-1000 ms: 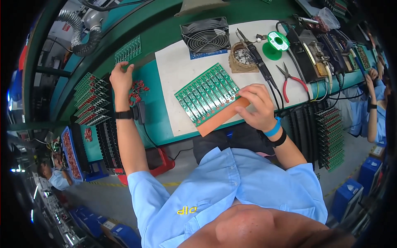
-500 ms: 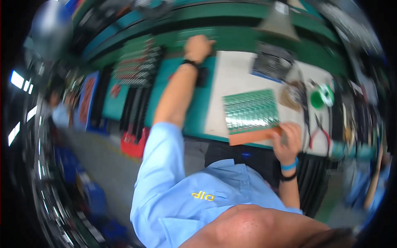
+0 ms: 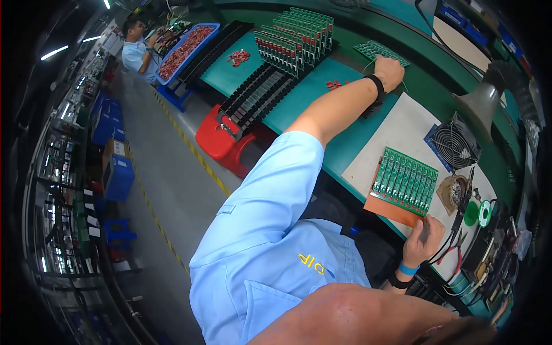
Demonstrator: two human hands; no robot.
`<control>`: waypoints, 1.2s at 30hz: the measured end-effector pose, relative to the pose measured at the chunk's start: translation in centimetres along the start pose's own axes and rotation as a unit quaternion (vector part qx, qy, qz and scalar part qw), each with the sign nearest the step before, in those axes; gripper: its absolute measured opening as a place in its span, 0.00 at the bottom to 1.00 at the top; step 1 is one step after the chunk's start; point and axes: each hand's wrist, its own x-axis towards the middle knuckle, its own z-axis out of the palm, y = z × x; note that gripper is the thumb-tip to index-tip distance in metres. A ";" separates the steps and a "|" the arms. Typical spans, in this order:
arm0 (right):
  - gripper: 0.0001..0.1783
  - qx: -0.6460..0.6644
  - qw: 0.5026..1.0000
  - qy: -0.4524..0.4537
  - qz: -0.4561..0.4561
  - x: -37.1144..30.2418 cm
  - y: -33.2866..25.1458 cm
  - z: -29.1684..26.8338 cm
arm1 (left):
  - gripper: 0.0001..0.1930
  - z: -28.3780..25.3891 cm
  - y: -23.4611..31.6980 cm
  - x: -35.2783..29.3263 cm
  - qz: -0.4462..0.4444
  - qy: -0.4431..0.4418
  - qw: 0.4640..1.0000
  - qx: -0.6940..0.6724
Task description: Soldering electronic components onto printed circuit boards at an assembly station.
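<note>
1. Left hand (image 3: 390, 73) is stretched way out to the back of the bench, fingers curled in, right at the near edge of a green circuit board panel (image 3: 371, 50). Can't tell if it's actually got hold of it, since the fingertips are hidden.
2. Right hand (image 3: 424, 240) is half open, thumb apart from the fingers, at the lower right corner of an orange sheet (image 3: 394, 211). Can't tell if it's pinching or just resting there.
3. Second green panel (image 3: 405, 181) lies on that orange sheet, orange poking out along the near edge, both over the white mat (image 3: 376, 141).
4. Past the panel there's a black fan (image 3: 454, 148), then a solder spool (image 3: 485, 213) and red-handled pliers (image 3: 459, 259) off to the right.
5. Under the left forearm: some loose red components (image 3: 334, 85). Farther left, a bunch of boards stands upright in a row (image 3: 293, 43), plus a blue tray (image 3: 163, 60) full of red parts.
</note>
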 end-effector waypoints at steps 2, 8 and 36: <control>0.11 -0.006 1.000 0.005 0.002 -0.2 0.0 0.0 | 0.12 -1.2 -0.5 -0.2 0.019 0.012 0.999 0.023; 0.10 -0.010 1.000 0.002 -0.003 0.0 -0.4 0.0 | 0.07 -5.3 -5.1 -0.2 -0.009 0.165 0.984 0.065; 0.15 0.272 0.879 -0.280 0.275 -0.6 -11.6 -3.8 | 0.08 -14.9 -0.3 -35.6 0.032 -0.030 0.743 -0.668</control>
